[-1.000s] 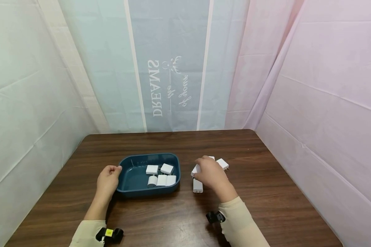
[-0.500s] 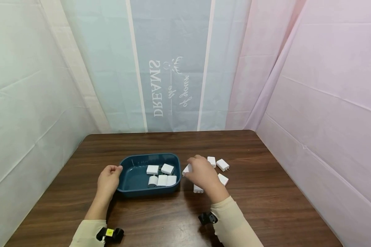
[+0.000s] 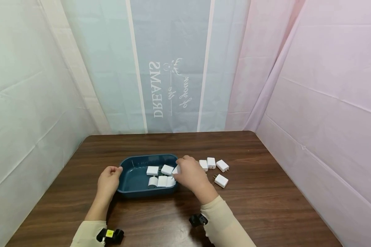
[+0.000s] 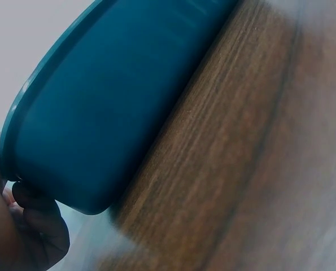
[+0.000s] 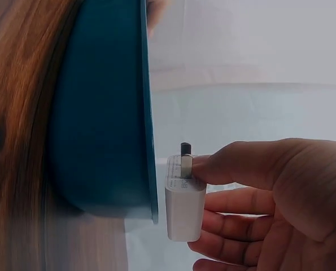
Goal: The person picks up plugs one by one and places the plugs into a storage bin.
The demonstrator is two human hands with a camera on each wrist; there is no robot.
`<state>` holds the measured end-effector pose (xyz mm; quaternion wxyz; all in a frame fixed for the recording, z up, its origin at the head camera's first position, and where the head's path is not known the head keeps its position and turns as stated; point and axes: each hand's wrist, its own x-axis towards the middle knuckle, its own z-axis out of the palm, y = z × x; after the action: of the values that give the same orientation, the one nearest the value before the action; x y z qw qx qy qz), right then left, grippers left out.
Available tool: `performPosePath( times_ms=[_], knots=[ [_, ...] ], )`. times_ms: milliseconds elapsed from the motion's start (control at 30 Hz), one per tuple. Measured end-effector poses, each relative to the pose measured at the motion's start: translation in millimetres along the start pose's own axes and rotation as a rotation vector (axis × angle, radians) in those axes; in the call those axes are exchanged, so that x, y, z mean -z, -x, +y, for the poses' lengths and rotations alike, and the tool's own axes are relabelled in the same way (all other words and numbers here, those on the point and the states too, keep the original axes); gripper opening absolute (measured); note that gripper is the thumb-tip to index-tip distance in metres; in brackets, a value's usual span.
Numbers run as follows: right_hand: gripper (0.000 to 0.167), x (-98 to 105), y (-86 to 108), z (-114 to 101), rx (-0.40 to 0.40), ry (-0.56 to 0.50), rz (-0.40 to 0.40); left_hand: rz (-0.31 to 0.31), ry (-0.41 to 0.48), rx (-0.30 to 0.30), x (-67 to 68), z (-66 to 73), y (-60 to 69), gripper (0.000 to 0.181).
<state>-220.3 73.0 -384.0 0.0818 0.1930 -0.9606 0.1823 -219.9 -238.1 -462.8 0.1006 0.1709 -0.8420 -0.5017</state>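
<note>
A blue plastic bin (image 3: 142, 194) stands on the table, with several white charger plugs (image 3: 153, 170) lying in its middle and right part. My left hand (image 3: 109, 180) grips the bin's left rim; in the left wrist view its curled fingers (image 4: 43, 220) are at the bin's end. Between thumb and fingers, my right hand (image 3: 193, 175) pinches one white charger plug (image 5: 184, 212) at the bin's right rim. The right wrist view shows this plug's metal prongs and small print, close beside the rim. My right hand hides part of the bin's right end.
Several more white charger plugs (image 3: 221, 181) lie loose on the brown wooden table (image 3: 266, 206), right of the bin. Cloth curtains (image 3: 321, 103) close off the back and both sides. A small black camera (image 3: 198, 220) sits on each wrist.
My right hand has moved left from the loose plugs to the bin's right rim, carrying one charger plug. Other plugs behind it have come into view. My left hand stays on the bin.
</note>
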Motion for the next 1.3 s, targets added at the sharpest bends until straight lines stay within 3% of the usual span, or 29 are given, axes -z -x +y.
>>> performPosePath(
  times_ms=[400, 1300],
  knots=[
    [0.047, -4.3, -4.0, -12.6, 0.065, 0.03, -0.026, -0.006, -0.012, -0.025, 1.5, 0.2, 0.3, 0.037],
    [0.047, -16.6, -9.4, -38.9, 0.079, 0.086, -0.078, -0.007, -0.027, -0.025, 1.8, -0.9, -1.6, 0.038]
  ],
)
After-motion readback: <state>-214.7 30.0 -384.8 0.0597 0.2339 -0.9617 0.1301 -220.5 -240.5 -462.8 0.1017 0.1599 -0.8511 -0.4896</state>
